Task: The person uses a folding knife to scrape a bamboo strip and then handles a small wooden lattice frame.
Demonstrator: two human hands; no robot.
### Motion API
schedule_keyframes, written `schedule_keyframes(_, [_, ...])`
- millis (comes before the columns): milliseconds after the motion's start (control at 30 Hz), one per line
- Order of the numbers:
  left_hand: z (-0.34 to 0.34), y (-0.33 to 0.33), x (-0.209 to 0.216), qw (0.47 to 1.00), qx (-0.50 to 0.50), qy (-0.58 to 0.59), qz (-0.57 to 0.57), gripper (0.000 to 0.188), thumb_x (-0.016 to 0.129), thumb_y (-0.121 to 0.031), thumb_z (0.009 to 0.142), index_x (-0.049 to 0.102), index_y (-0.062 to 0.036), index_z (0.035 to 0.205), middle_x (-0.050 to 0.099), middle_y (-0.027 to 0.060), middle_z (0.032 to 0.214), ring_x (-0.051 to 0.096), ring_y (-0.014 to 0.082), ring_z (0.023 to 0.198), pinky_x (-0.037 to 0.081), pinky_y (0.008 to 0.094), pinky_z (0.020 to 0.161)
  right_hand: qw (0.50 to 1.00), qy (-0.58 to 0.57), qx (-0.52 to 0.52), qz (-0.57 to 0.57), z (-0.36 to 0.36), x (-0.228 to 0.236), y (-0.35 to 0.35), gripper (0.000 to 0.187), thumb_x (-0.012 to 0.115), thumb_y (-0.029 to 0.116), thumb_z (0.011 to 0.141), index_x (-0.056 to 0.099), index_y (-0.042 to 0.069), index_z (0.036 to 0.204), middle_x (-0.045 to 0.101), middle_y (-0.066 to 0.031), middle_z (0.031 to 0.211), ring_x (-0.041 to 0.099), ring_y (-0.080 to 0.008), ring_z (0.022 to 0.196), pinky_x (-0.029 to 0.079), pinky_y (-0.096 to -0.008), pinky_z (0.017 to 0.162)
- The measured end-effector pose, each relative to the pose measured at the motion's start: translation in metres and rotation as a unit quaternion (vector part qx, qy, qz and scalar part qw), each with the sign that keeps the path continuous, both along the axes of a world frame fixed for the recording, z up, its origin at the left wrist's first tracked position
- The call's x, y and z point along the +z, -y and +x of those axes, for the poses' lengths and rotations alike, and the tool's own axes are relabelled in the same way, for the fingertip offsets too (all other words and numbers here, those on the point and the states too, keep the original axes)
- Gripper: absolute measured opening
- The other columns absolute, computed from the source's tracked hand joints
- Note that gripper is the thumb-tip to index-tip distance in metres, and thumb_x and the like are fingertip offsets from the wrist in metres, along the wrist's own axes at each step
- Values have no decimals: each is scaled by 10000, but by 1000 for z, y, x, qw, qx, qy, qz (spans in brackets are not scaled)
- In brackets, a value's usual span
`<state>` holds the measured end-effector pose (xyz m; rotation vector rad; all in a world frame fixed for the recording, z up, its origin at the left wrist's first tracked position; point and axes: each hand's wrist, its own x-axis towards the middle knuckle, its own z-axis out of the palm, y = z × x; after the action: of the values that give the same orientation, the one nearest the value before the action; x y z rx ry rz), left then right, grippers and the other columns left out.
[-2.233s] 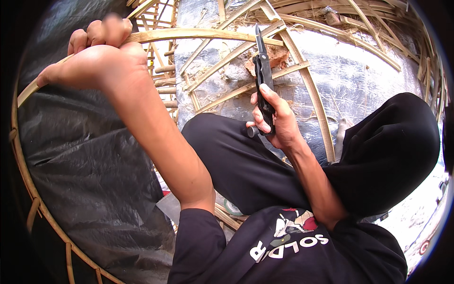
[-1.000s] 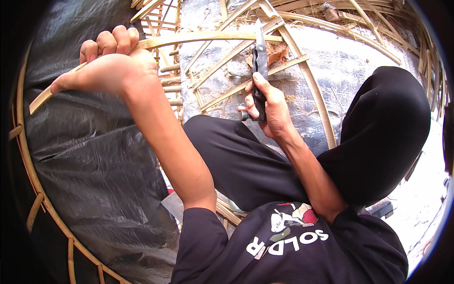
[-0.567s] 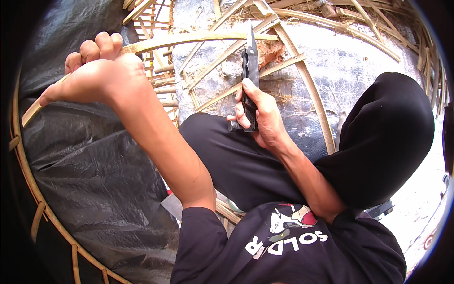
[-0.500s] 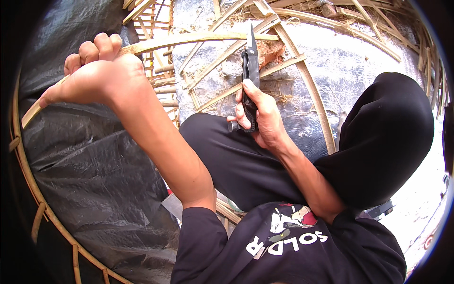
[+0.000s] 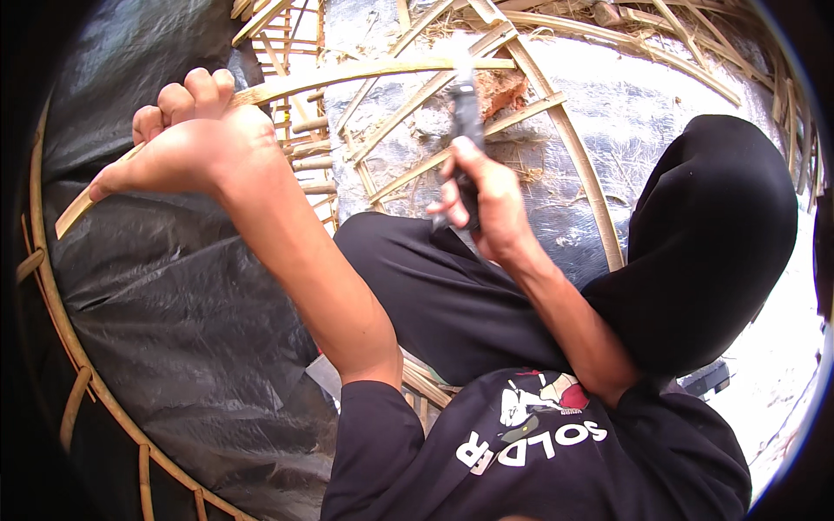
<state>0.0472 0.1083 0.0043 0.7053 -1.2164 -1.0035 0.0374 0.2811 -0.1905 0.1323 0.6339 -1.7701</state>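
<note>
My left hand (image 5: pixel 195 130), at the upper left, is wrapped round a long pale bamboo strip (image 5: pixel 347 71). One end of the strip pokes out below the hand; the rest curves off to the right, its far end above a reddish-brown brick (image 5: pixel 502 92). In my right hand (image 5: pixel 488 195), near the middle, is a black-handled folding knife (image 5: pixel 466 113), blade unfolded and pointing up. Motion blurs the knife, and its blade lies by the strip's far end. Whether blade and strip touch, I cannot tell.
Bamboo strips (image 5: pixel 569 148) cross over a silvery sheet beyond my knees. More slats (image 5: pixel 625 48) lie along the far edge. Black plastic sheeting (image 5: pixel 191 304) covers the left side, bordered by a curved bamboo rail (image 5: pixel 95 395). Cut strips (image 5: pixel 426 382) lie beside my left elbow.
My left hand and the strip have shifted slightly right and down in view. The knife has moved a little to the right and is now blurred.
</note>
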Motion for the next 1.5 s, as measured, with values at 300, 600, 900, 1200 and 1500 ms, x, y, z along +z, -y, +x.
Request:
schedule_keyframes(300, [0,7,1,1000,8,-3,-8,717,57,-868,858,121,-174,688,143,19,535,105,183,520,164,308,489,1000,5,9,-16,6,5,-1,367,546,384,1018,587,32,923,568,-33,621,485,-90,436,584,-323,639])
schedule_keyframes(600, [0,9,0,1000,26,-7,5,706,55,-854,869,135,-174,694,155,19,532,126,181,509,185,301,481,999,-24,26,-13,6,1,0,389,528,401,1022,577,32,910,568,-35,636,467,-79,426,573,-309,626])
schedule_keyframes(900, [-3,7,-2,999,51,-10,8,707,70,-864,861,102,-175,710,106,16,552,71,187,555,149,323,520,997,-30,59,-49,11,16,0,360,542,360,1024,588,12,944,578,-47,622,455,-83,415,586,-328,620])
schedule_keyframes(1200, [-3,-1,4,999,40,6,-9,716,53,-869,855,130,-174,702,145,20,538,118,186,520,165,311,495,1000,-10,5,-4,12,-3,0,375,548,387,1016,577,25,923,573,-39,634,468,-91,442,567,-319,622])
schedule_keyframes(1500, [3,7,-1,999,40,17,-22,717,25,-880,830,97,-177,712,120,15,539,81,182,544,188,315,515,1000,-6,-15,11,12,-13,1,380,551,394,1017,581,28,919,579,-37,637,470,-89,439,568,-315,623])
